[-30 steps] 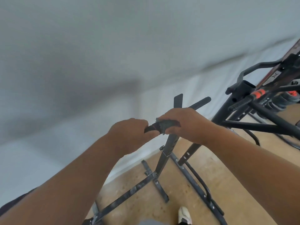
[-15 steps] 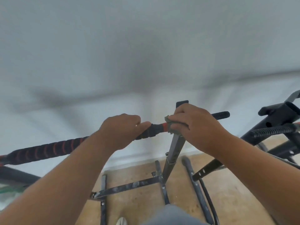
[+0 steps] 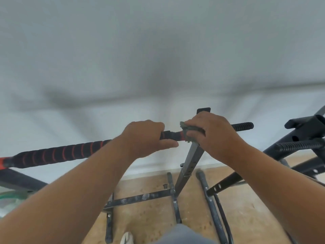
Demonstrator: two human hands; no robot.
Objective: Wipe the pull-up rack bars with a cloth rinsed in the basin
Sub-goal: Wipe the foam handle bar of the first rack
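Both hands curled, left hand [image 3: 146, 138] apparently gripping, right hand [image 3: 212, 134] clenched.

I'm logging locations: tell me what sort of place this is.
Probably a home workout room: a pull-up rack bar with red-ringed foam grip, a second exercise frame at right, plain white wall, bare speckled floor.

Wide open air above the top bar [image 3: 58, 154], only blank wall [image 3: 158, 50] behind. Bar itself blocked mid-span: left hand [image 3: 146, 138] wrapped round it, right hand [image 3: 211, 136] pressing the cloth [image 3: 189, 130] just beside, a short red-and-black stretch bare between them. Free run along the ribbed grip out left, and on the short black end [image 3: 243, 125] to the right. Below, upright post [image 3: 190, 164] and floor braces [image 3: 140, 198] crowding the gap. Far right, second black frame [image 3: 302, 136] closing that side.
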